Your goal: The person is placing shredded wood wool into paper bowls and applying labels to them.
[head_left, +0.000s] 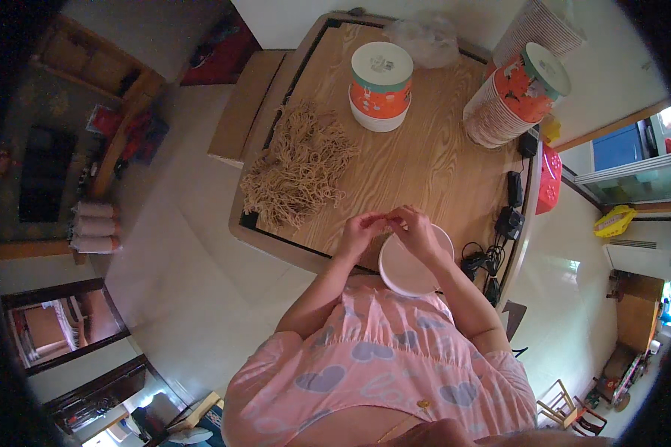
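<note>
Both grips meet in front of the person's chest: the left hand (359, 229) and the right hand (414, 227) have their fingertips pressed together on a small pale piece (387, 217) pinched between them, too small to tell what it is, held just over the far rim of a white bowl (402, 272). The left forearm comes up from the lower edge and angles inward, wrist bent toward the middle; the right forearm comes up steeper, its wrist crossing above the bowl's right side. The bowl sits at the near edge of the wooden worktop (425, 164), partly overhanging it toward the person's pink dress. To the left of the hands, near but apart, lies a loose heap of tan noodle-like strands (300, 167), stretching along the worktop's left edge. Farther off, toward the far edge, stands a round orange and white tub with a pale lid (380, 86), and to the right a tilted stack of paper bowls (511, 100) topped by another orange tub; a crumpled clear plastic bag (425, 37) lies behind them. Along the right edge run black chargers and tangled cables (492, 253), close to the right elbow. The middle of the worktop, between the hands and the tubs, is bare wood
</note>
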Motion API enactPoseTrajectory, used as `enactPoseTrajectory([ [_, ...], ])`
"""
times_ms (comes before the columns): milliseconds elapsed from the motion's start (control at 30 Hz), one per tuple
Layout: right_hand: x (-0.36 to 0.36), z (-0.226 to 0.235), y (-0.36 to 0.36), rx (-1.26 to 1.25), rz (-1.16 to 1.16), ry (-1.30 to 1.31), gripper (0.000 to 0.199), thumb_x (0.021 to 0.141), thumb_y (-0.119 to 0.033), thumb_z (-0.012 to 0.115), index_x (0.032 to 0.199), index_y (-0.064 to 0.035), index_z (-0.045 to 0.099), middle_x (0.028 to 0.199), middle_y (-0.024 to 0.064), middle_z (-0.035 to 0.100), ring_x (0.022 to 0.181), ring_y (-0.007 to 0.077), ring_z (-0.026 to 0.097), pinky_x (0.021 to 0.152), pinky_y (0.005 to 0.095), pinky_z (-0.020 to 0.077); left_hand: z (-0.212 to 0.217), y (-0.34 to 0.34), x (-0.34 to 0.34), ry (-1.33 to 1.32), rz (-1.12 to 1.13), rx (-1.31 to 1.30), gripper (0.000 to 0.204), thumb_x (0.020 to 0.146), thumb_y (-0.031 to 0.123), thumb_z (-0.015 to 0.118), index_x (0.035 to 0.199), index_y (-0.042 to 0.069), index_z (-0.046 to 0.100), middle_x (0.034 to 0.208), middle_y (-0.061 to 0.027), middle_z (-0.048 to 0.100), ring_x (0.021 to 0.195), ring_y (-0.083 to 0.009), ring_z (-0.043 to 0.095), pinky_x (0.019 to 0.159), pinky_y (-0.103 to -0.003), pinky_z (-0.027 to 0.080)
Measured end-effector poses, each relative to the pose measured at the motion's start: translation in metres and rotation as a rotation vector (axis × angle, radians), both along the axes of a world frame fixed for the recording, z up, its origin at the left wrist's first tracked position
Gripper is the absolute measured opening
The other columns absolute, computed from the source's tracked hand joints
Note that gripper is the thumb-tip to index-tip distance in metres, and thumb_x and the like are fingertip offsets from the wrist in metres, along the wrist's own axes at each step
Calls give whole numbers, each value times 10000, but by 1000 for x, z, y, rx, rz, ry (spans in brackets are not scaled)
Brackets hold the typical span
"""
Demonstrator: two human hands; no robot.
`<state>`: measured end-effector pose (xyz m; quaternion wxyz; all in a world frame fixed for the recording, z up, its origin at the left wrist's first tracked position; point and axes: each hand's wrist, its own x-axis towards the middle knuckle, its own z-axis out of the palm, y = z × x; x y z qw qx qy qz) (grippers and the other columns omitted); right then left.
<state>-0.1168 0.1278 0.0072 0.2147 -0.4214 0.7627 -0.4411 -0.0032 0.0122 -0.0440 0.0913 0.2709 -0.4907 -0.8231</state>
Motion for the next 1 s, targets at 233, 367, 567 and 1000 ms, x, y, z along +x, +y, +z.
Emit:
enactPoseTrajectory([
  [233,-1,1,0,31,-11,-45,65,745,-54,594,801,-21,599,796,126,592,787,309,559,700,374,464,-2,-1,-1,-76,7,86,166,798,87,620,943,7,629,809,-22,628,707,-73,551,615,-191,428],
  [367,-2,1,0,18,20,-23,70,747,-52,587,809,-21,597,803,126,593,806,315,555,720,381,458,-6,-4,-1,-97,-9,132,145,780,78,634,909,13,631,771,-15,619,665,-70,538,588,-189,414],
  [567,-3,6,-1,33,79,20,85,742,-58,588,819,-23,591,815,127,590,828,319,544,735,388,448,-1,-4,-2,-159,28,151,134,775,66,638,898,17,621,778,-23,623,656,-75,543,587,-192,420],
  [1000,-3,8,-3,75,62,55,75,735,-89,594,773,-25,593,768,133,579,764,319,549,704,401,453,3,-5,7,-105,32,119,206,776,64,633,976,21,605,883,-44,631,793,-111,586,684,-223,466],
])
